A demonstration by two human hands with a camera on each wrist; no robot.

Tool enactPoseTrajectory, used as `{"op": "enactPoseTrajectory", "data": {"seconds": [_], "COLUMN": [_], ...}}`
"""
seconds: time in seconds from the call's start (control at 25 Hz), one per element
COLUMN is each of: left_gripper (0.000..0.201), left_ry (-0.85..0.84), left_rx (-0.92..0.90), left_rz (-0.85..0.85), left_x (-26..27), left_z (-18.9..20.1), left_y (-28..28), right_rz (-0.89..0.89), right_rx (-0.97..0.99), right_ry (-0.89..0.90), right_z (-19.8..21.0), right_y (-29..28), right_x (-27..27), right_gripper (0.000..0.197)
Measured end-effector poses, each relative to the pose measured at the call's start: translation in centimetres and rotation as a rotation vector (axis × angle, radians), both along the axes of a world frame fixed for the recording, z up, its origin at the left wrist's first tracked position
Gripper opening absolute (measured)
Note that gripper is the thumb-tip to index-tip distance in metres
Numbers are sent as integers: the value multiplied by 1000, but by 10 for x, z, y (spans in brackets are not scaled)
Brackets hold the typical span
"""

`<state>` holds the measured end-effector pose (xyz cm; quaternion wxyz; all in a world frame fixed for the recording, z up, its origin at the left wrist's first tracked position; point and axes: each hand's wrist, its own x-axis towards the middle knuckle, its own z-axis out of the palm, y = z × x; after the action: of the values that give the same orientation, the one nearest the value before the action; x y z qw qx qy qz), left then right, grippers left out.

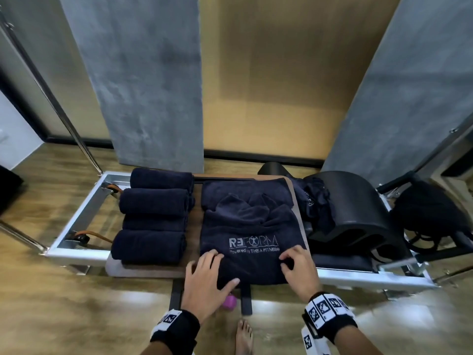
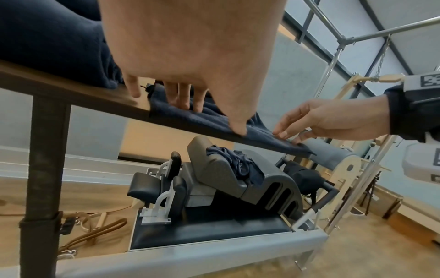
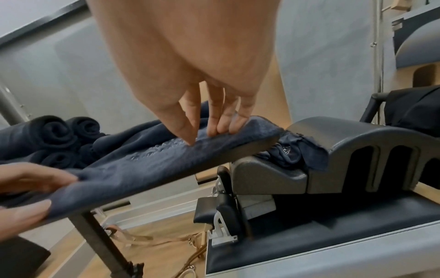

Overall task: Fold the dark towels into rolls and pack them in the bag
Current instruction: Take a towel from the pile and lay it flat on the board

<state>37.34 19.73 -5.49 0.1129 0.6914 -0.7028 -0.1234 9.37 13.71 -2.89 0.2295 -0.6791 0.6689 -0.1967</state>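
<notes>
A dark navy towel [image 1: 245, 226] with a white REFORM logo lies spread on a small wooden table [image 1: 143, 270], rumpled at its far end. My left hand [image 1: 212, 267] presses flat on the towel's near left part, thumb at the edge that hangs over the table. My right hand [image 1: 291, 262] has its fingertips [image 3: 221, 129] and thumb down on the near right part of the towel [image 3: 154, 159]. Several rolled towels [image 1: 153, 221] lie side by side on the table's left half. A black bag [image 1: 430, 213] sits at the far right.
A heap of unfolded dark towels [image 1: 314, 203] lies on a black arc barrel [image 1: 358, 213] to the right. A metal reformer frame [image 1: 76, 216] surrounds the table. A pink object [image 1: 229, 302] and a bare foot [image 1: 244, 336] are on the wooden floor below.
</notes>
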Motion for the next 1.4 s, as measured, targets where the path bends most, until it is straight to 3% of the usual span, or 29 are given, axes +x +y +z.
{"op": "enactPoseTrajectory", "data": {"seconds": [0.08,0.16,0.32,0.52,0.68,0.8,0.96,1.04,1.16,1.4], "left_gripper": [92,74,32,22,23,23,19,14,5,17], "left_ry": [-73,-72,112,356,570,643,695,687,668,618], "left_rx": [64,27,-109,-217,-343,-413,-410,-440,-450,-335], "left_rz": [-46,-68,-59,66,129,214,345,405,461,658], "left_x": [5,13,27,36,31,28,21,17,11,5], "left_z": [-5,-4,1,20,49,69,91,98,102,87], "left_y": [6,11,19,11,-13,-43,-99,-130,-173,-257], "right_rz": [31,51,153,126,11,-111,-215,-249,-204,-173], "right_rx": [-6,-12,6,-98,-216,-311,-371,-354,-312,-125], "right_ry": [17,36,95,126,-30,-230,-333,-311,-227,-121], "right_z": [-6,-9,-11,-4,12,34,68,79,83,70], "right_y": [12,25,46,43,25,-11,-84,-121,-175,-266], "right_x": [0,0,-4,-5,-11,-24,-40,-42,-39,-31], "right_gripper": [22,35,57,26,24,27,17,7,8,10]}}
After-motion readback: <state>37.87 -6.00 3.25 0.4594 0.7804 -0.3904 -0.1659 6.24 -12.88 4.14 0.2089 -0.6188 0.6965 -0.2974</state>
